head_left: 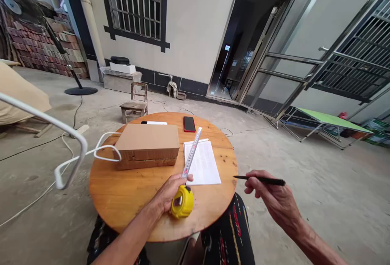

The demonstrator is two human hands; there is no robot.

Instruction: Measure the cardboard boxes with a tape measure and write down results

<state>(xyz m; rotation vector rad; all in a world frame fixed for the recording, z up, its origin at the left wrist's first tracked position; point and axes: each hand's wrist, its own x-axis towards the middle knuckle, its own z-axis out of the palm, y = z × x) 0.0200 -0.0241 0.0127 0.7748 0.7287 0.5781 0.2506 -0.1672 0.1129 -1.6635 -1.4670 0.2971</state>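
- Our left hand [170, 192] is above the near part of the round table [122, 200], and it is closed around the yellow tape measure [183, 202]; its thumb lies across the metal strip [192, 151], just where this comes out. The fingers below are partly hidden.
- Our right hand [271, 196] is beyond the right edge of the table, over the floor, and it pinches a black pen [271, 180] between thumb and fingers. The tip points at the right edge; whether it touches the wood, we cannot tell.
- The strip is pulled out and leads away from us, across the left edge of the white papers [207, 163]. If it rests on them, we cannot say.
- These papers lie right of the middle of the table, with small print that we cannot read.
- Near the far edge we see a phone [189, 124] with red border, lying flat.
- A brown carton [148, 139] stands toward the left edge, and a bent white tube [36, 113] comes near its left side.
- Behind the far edge, on the floor, we find a small wooden chair [134, 108].
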